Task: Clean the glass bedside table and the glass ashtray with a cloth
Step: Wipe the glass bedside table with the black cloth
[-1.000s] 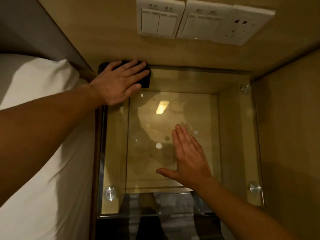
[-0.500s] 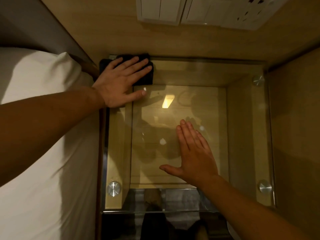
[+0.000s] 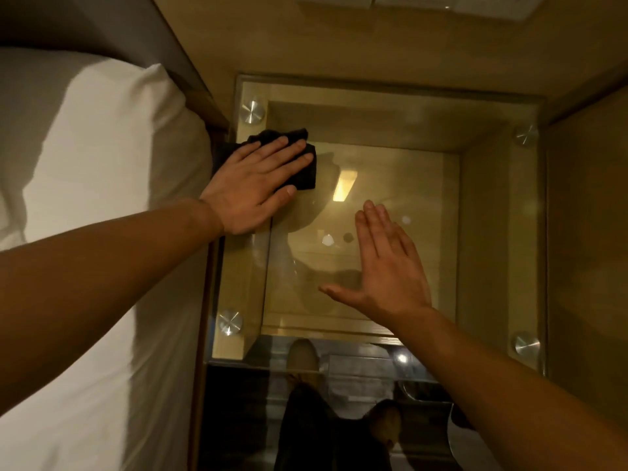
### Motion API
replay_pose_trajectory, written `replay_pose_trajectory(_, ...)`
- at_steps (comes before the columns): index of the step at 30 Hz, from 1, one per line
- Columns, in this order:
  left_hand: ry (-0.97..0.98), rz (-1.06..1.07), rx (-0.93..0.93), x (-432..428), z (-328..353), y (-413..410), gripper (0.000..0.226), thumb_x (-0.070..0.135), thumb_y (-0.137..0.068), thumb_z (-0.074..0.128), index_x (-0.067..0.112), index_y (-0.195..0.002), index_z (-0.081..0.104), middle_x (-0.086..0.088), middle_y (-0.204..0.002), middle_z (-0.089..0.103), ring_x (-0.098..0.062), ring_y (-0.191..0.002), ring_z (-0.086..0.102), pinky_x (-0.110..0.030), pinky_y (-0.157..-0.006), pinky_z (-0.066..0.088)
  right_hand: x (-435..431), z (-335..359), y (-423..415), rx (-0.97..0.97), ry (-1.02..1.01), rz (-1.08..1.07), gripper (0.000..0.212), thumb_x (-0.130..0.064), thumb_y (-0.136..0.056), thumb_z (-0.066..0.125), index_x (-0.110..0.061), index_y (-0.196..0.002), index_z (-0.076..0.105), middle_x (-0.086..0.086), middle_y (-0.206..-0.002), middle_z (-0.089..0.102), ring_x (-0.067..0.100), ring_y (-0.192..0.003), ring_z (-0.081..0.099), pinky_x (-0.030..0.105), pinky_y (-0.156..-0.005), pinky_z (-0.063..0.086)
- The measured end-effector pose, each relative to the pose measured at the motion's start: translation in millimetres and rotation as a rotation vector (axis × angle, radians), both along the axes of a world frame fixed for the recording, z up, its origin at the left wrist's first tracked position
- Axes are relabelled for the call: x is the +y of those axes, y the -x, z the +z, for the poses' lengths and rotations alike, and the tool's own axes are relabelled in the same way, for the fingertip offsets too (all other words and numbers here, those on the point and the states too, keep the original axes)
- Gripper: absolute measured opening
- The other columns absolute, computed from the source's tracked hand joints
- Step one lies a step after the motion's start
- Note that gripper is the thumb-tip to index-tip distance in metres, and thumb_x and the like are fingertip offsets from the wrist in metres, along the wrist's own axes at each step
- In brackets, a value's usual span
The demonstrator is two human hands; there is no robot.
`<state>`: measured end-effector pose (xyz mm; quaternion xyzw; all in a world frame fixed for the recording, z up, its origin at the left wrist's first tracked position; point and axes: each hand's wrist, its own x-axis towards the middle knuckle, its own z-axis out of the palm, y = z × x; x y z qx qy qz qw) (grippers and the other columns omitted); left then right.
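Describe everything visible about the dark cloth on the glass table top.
The cloth is black or very dark, soft and bunched rather than folded flat. It lies on the glass table top in its far left part, a little in from the round metal fitting at that corner. The left hand lies flat on it, fingers spread, covering most of it; only the far and right edges show. The right hand is apart from it.

white bed (image 3: 102,164) left, wood wall (image 3: 339,39) behind, dim.
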<state>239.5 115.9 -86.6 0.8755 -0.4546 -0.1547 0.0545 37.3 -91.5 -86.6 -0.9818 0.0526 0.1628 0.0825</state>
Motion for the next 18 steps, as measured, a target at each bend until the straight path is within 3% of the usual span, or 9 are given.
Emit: replay_pose_trajectory(18, 0.037, 0.145, 0.009, 26, -4, 128, 0.057, 0.041, -0.108, 0.027, 0.032, -0.164, 0.021, 0.007, -0.172, 0.019, -0.016, -0.159, 0.015, -0.043, -0.127, 0.014, 2, -2, 9, -0.126, -0.022, 0.005, 0.123, -0.093, -0.075, 0.038, -0.01, -0.162, 0.01, 0.009, -0.172, 0.004, 0.022, -0.159, 0.0, 0.043, -0.128, 0.011)
